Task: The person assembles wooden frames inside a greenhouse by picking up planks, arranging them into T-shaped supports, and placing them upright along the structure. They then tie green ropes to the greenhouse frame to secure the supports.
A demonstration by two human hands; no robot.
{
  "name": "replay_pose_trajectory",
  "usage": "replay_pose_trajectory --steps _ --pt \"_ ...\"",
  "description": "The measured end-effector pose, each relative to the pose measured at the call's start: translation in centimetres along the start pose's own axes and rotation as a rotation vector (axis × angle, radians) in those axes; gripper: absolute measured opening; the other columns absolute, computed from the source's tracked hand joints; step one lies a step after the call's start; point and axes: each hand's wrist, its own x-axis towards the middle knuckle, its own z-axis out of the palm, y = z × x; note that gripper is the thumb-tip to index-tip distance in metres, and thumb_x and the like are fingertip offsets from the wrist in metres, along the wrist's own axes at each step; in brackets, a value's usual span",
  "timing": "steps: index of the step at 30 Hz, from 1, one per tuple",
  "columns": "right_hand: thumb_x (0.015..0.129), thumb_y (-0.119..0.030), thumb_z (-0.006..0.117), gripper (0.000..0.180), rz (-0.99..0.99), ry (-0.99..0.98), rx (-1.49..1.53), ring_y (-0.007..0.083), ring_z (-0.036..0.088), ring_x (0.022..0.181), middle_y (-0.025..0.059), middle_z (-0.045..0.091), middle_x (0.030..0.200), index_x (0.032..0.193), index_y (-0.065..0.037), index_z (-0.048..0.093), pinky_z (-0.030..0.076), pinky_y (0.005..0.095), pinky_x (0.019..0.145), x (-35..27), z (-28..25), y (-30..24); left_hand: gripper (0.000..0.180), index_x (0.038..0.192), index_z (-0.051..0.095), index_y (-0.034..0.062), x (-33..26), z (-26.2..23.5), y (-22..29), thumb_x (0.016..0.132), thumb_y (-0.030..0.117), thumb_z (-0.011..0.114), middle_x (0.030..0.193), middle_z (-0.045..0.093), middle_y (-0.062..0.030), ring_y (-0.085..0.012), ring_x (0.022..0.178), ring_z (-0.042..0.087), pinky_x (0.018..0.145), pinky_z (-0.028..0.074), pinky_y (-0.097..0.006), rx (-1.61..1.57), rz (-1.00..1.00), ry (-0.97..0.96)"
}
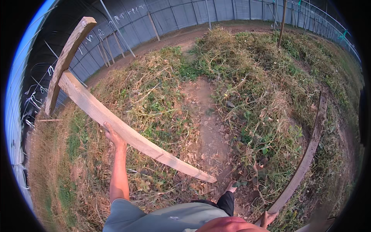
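My left hand point(112, 134) is closed around the edge of a long pale wooden beam point(127, 133), which slants from upper left down toward the middle. At its far end a shorter wooden crosspiece point(66, 58) meets it like the top of a T; how the two are joined cannot be made out. Low on the right, my right hand point(268, 219) grips the near end of a darker, weathered wooden plank point(299, 170). That plank reaches away to the right over the plants. Part of the right hand's grip is hidden at the lower edge.
Tangled, half-dry vines point(247, 73) cover raised beds on both sides of a bare dirt path point(205, 116). A thin upright post point(283, 23) stands in the far right bed. Dark sheeting point(181, 17) on metal poles encloses the plot, with several stakes leaning against it.
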Motion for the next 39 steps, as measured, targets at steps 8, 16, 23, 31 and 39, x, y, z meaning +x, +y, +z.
replay_pose_trajectory --steps 8,16,23,31,39 --pt "0.062 -0.010 0.077 0.096 -0.098 -0.337 0.042 0.0365 0.053 0.122 0.0255 0.052 0.132 0.147 0.000 0.033 0.039 0.0398 0.108 6.9 11.6 -10.9 0.061 0.129 0.046 -0.0043 7.6 4.4 1.4 0.102 0.050 0.049 0.117 0.059 -0.0172 -0.0256 0.100 0.061 0.086 0.052 -0.040 0.236 0.267 -0.021" --pt "0.058 -0.023 0.080 0.087 -0.183 -0.620 -0.182 0.0458 0.059 0.107 0.0272 0.062 0.114 0.134 -0.002 0.045 0.047 0.0498 0.094 18.2 24.3 -20.6 0.061 0.122 0.049 -0.0092 9.8 11.5 -1.6 0.103 0.049 0.046 0.109 0.061 -0.0184 -0.0253 0.094 0.061 0.085 0.052 -0.039 0.477 0.335 0.113" --pt "0.062 -0.024 0.073 0.073 -0.256 -0.762 -0.296 0.0463 0.064 0.100 0.0265 0.067 0.103 0.128 -0.003 0.051 0.051 0.0487 0.086 26.5 34.1 -30.3 0.060 0.112 0.055 -0.0087 8.8 14.0 -7.0 0.105 0.049 0.040 0.100 0.060 -0.0148 -0.0229 0.085 0.056 0.079 0.047 -0.039 0.793 0.360 0.174" --pt "0.057 -0.030 0.080 0.081 -0.200 -0.991 -0.389 0.0370 0.065 0.107 0.0196 0.067 0.114 0.128 -0.006 0.050 0.052 0.0449 0.090 30.1 42.1 -41.0 0.062 0.118 0.055 -0.0089 11.6 14.6 -14.5 0.104 0.049 0.041 0.103 0.060 -0.0162 -0.0244 0.092 0.056 0.086 0.045 -0.040 0.835 0.147 0.220" --pt "0.055 -0.031 0.079 0.084 -0.311 -0.952 -0.524 0.0359 0.065 0.108 0.0199 0.066 0.115 0.128 -0.001 0.050 0.052 0.0432 0.092 30.1 54.8 -51.7 0.064 0.125 0.053 -0.0080 20.9 18.2 -26.8 0.103 0.051 0.043 0.108 0.059 -0.0173 -0.0244 0.098 0.055 0.091 0.044 -0.038 0.678 -0.046 0.161"
